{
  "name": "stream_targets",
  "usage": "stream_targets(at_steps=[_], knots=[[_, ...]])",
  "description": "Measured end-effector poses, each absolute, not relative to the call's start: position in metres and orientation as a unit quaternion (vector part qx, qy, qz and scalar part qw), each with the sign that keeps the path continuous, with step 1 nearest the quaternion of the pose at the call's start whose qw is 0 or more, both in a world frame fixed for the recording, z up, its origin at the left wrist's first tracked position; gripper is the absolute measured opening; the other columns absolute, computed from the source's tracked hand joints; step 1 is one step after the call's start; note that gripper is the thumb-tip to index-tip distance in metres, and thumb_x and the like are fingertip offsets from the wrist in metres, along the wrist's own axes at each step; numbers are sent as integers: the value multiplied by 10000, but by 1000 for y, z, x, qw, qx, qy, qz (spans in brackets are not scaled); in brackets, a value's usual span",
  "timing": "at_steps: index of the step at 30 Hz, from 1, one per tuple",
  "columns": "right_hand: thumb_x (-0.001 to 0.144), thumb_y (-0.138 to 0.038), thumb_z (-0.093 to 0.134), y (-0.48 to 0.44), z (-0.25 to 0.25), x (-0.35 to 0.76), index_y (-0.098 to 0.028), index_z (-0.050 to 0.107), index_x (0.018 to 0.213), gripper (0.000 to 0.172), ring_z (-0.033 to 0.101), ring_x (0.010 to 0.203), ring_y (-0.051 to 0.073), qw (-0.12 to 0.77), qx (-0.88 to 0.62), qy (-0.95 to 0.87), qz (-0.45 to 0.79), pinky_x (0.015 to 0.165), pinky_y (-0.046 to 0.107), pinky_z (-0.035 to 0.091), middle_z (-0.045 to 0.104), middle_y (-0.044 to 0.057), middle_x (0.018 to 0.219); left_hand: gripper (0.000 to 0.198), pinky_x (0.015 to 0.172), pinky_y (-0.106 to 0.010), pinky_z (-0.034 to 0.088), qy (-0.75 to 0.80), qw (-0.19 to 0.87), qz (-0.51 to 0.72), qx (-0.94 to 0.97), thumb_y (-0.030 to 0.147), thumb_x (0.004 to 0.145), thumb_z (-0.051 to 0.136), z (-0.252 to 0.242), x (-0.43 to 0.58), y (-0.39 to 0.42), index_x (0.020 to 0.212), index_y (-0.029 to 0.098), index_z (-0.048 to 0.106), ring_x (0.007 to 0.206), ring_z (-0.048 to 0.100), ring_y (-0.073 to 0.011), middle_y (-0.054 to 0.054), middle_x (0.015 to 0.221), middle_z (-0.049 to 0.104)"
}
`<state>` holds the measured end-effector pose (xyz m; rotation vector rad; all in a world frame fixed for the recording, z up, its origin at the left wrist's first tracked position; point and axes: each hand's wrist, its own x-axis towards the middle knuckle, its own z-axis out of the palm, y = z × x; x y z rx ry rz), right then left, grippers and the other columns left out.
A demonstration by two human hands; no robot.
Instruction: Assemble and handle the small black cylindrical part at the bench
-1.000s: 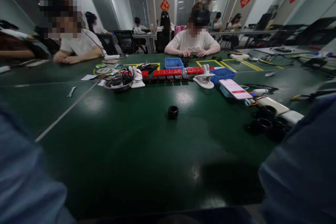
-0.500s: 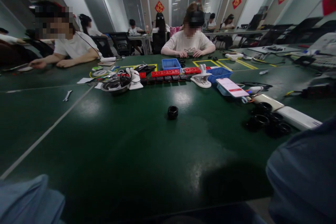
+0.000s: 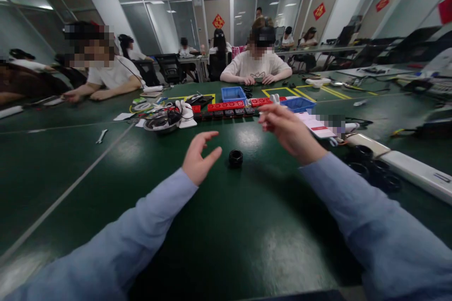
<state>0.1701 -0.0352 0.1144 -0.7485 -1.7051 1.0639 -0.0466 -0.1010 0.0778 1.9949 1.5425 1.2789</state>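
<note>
Left hand (image 3: pixel 198 160) spread beside black ring (image 3: pixel 235 158); metal bowl (image 3: pixel 155 126) holds cables (image 3: pixel 170 115).

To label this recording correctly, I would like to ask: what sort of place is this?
Probably a shared assembly workroom: a long green worktable, with a blue parts bin and a row of red parts on it, and glass partition walls behind.

Motion smears the right hand (image 3: pixel 286 129), so whether its fingers pinch anything cannot be told. It also hides things beyond the black ring (image 3: pixel 235 157). Right of the ring, the phone (image 3: pixel 316 124) is partly pixelated. Both sleeves (image 3: pixel 116 249) run off the bottom edge. The white bar (image 3: pixel 420 174) far right of the ring is cut by the frame. The contents of the blue bin (image 3: pixel 233 93) beyond the ring are too small to tell.
</note>
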Motion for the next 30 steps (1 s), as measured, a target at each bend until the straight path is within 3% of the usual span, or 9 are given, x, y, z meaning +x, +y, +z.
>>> stream_targets(at_steps=[3, 6, 10, 16, 20, 26, 30], knots=[[674, -193, 537, -20, 82, 167, -190, 433, 1097, 436, 514, 819, 117, 317, -320, -729, 516, 762, 300, 413, 544, 40, 926, 549, 929, -400, 285, 525, 112, 384, 751, 377, 630, 585, 54, -38, -89, 1113, 180, 416, 1089, 350, -228, -93, 1132, 433], [628, -196, 577, -8, 55, 164, -184, 360, 1178, 592, 487, 911, 140, 197, -312, -767, 524, 835, 325, 372, 512, 61, 1036, 647, 905, -416, 295, 539, 117, 339, 762, 442, 591, 591, 34, -33, -75, 1146, 181, 387, 1067, 362, -242, -98, 1104, 453], [626, -224, 591, -1, 43, 159, -184, 373, 1179, 596, 478, 920, 153, 118, -287, -835, 455, 834, 328, 359, 518, 51, 1032, 531, 859, -381, 335, 508, 156, 316, 786, 423, 570, 618, 31, -33, -60, 1042, 210, 496, 973, 431, -217, -62, 985, 521], [615, -264, 605, 1, 39, 147, -132, 578, 873, 291, 486, 771, 148, 100, -259, -909, 309, 703, 286, 382, 530, 40, 840, 399, 786, -333, 376, 476, 206, 326, 790, 361, 581, 633, 29, -35, -51, 947, 221, 554, 885, 482, -186, -34, 905, 560], [583, -292, 636, -1, 34, 145, -134, 576, 850, 316, 469, 779, 156, 130, -277, -918, 251, 695, 279, 368, 512, 41, 824, 418, 768, -326, 384, 475, 206, 332, 788, 366, 580, 632, 26, -34, -51, 956, 201, 549, 858, 489, -180, -40, 889, 558], [620, -362, 596, -6, 37, 150, -153, 564, 882, 337, 476, 779, 140, 116, -252, -916, 290, 688, 260, 370, 505, 36, 876, 433, 726, -291, 406, 478, 200, 326, 791, 364, 588, 624, 26, -35, -54, 979, 196, 545, 800, 498, -158, -34, 858, 544], [600, -438, 582, -15, 28, 141, -143, 545, 802, 360, 488, 705, 146, 153, -368, -886, 239, 607, 251, 366, 532, 33, 776, 448, 650, -267, 422, 534, 169, 325, 762, 370, 586, 620, 25, -28, -57, 986, 183, 548, 712, 498, -146, -31, 801, 535]])
